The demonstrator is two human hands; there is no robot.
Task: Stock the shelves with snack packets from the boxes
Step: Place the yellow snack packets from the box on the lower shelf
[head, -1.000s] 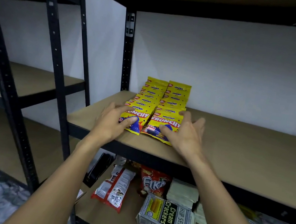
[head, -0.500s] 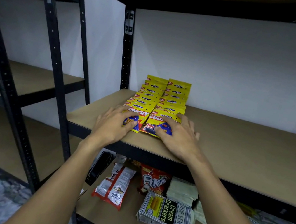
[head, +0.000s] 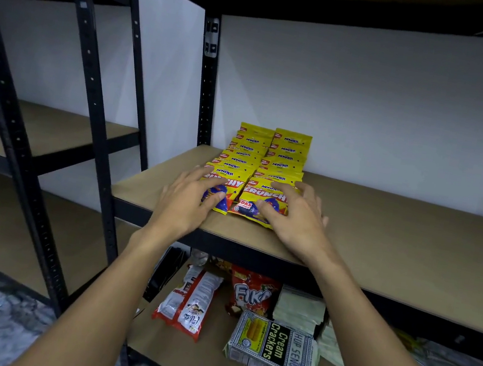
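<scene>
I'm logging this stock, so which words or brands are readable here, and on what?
"MONSTER": top of each of the yellow packets.
"CRUNCHY": the two front packets, each partly covered.
"EDAS": red corner of the right front packet, cut off.
"FIK": red packet below, cut off.
"Cream Crackers": cracker pack.
"HUP SENG": same pack.
White-and-red packet: print too blurred to read.

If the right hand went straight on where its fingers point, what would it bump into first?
The right hand now touches the front yellow plastic snack packet of the right row. Going on, it would likely push into the overlapping yellow packets behind, then the white wall; depth is unclear.
</scene>
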